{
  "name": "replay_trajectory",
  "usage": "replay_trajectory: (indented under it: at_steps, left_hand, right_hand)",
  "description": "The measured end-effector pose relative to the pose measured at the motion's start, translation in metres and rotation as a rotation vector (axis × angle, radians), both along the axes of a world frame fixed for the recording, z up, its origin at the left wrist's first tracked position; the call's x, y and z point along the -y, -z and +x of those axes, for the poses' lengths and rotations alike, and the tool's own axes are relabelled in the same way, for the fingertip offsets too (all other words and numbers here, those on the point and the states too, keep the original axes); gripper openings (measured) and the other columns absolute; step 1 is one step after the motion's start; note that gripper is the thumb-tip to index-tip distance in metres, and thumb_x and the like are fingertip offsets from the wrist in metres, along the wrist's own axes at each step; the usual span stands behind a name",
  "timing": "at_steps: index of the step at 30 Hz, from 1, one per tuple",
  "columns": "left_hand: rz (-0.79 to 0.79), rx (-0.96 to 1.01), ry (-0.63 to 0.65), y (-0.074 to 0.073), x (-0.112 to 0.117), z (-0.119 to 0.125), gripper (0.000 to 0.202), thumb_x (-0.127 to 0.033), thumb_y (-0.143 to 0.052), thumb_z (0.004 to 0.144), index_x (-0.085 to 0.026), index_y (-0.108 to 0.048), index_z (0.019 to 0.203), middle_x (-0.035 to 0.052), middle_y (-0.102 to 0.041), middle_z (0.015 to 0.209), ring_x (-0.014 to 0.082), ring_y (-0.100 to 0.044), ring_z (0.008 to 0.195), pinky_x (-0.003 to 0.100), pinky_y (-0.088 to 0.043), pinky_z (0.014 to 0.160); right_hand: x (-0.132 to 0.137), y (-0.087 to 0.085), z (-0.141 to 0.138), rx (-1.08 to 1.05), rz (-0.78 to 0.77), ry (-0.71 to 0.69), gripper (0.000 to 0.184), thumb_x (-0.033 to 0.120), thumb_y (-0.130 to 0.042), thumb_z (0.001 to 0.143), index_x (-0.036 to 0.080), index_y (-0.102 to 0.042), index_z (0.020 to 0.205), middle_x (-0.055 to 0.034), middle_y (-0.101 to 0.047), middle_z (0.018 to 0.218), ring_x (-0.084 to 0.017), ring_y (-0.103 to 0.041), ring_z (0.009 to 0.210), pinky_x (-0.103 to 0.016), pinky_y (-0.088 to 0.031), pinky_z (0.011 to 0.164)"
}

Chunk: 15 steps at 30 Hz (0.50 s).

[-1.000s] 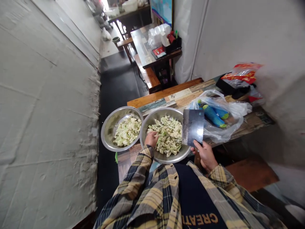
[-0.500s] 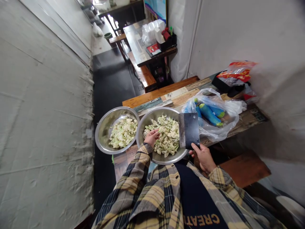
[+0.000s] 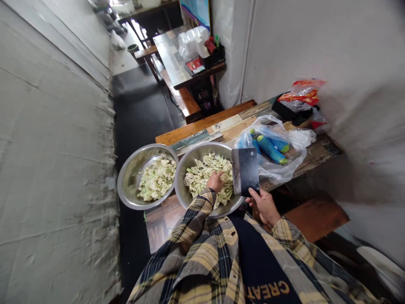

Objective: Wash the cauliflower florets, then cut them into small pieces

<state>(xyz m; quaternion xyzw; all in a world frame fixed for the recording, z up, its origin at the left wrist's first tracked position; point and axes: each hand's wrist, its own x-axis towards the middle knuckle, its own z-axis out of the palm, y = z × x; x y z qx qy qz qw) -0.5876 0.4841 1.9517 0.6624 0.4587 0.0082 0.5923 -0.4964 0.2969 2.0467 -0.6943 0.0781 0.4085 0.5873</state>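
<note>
My left hand (image 3: 215, 181) reaches into the right steel bowl (image 3: 181, 179), its fingers curled in among the chopped cauliflower (image 3: 202, 166); the fingertips are partly hidden. My right hand (image 3: 265, 207) grips the handle of a cleaver (image 3: 246, 171). The wide dark blade stands up at the bowl's right rim, partly in front of it. To the left, a second steel bowl (image 3: 126, 183) also holds cut cauliflower (image 3: 157, 178), and its rim meets or nearly meets that of the right bowl.
On the patchwork-wood table (image 3: 234, 131), a clear plastic bag (image 3: 286, 169) holds blue-sleeved items (image 3: 268, 147). Behind it is a black box (image 3: 289, 110) with a red packet (image 3: 302, 93). A wooden bench (image 3: 316, 217) is at right; another table (image 3: 167, 55) stands farther off.
My left hand has moved right and farther over the cauliflower in the right bowl. The right hand still holds the cleaver by the rim. The whole view has shifted slightly.
</note>
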Motion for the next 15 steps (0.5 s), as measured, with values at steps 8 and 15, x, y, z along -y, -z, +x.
replay_trajectory:
  at_steps: [8, 15]
  left_hand:
    - [0.076, -0.042, 0.023, 0.001, -0.010, -0.001, 0.021, -0.015, -0.065, 0.067, -0.015, -0.064, 0.088, 0.0026, -0.056, 0.082, 0.0159, -0.055, 0.079, 0.028, -0.045, 0.073]
    - [-0.446, 0.170, -0.229, -0.034, -0.015, -0.041, 0.059, -0.034, -0.061, 0.072, -0.022, -0.053, 0.130, 0.0043, -0.066, 0.089, 0.0095, -0.049, 0.055, 0.018, -0.033, 0.042]
  right_hand:
    - [0.008, -0.001, 0.003, -0.017, 0.005, 0.033, 0.045, 0.054, -0.078, 0.061, 0.017, -0.064, 0.082, 0.0027, -0.063, 0.061, -0.012, -0.057, 0.050, -0.021, -0.042, 0.041]
    - [0.002, 0.005, 0.002, -0.045, -0.007, 0.000, 0.046, 0.055, -0.078, 0.060, 0.016, -0.063, 0.079, 0.0014, -0.063, 0.058, -0.013, -0.058, 0.052, -0.021, -0.042, 0.042]
